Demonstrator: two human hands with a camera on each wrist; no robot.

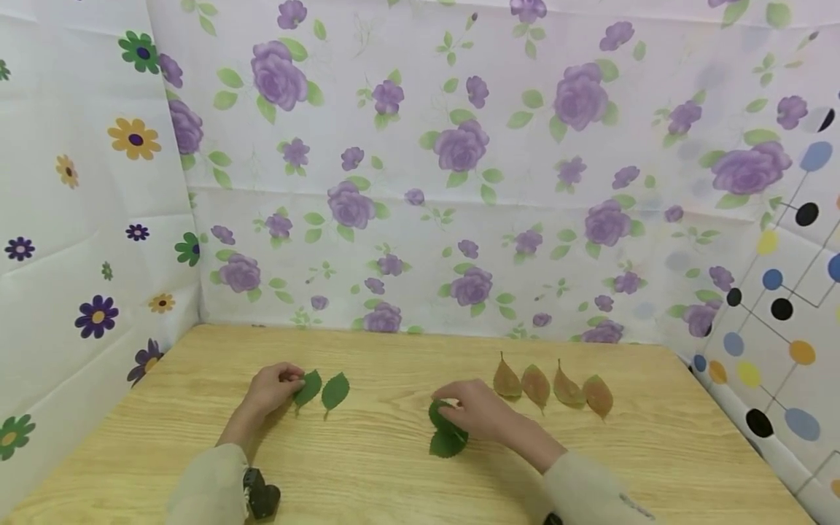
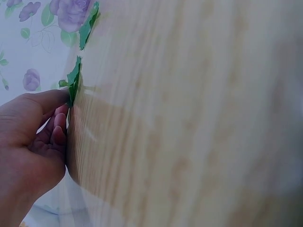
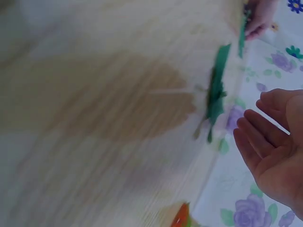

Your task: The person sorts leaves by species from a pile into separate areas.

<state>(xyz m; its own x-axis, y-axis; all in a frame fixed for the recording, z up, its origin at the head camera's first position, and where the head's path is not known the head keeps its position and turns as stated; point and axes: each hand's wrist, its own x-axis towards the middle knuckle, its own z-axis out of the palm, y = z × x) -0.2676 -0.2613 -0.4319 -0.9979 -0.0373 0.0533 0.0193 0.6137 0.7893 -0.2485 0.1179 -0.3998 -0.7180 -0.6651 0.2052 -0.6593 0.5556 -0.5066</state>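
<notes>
At the left of the table, my left hand (image 1: 272,388) pinches the edge of a green leaf (image 1: 308,389) between thumb and finger. In the left wrist view the thumb tip meets that leaf (image 2: 74,81), and the other fingers curl below it. A second green leaf (image 1: 335,391) lies just right of it. My right hand (image 1: 482,410) hovers over two overlapping green leaves (image 1: 448,442) near the middle. The right wrist view shows its fingers loosely bent, holding nothing, apart from the serrated leaves (image 3: 217,87). In the head view that hand partly covers the upper leaf.
Several reddish-brown leaves (image 1: 536,385) lie in a row on the wooden table (image 1: 367,481), right of and beyond my right hand. Flowered sheets (image 1: 420,240) hang behind the table, with patterned sheets at both sides. A dark device (image 1: 262,496) sits at my left wrist.
</notes>
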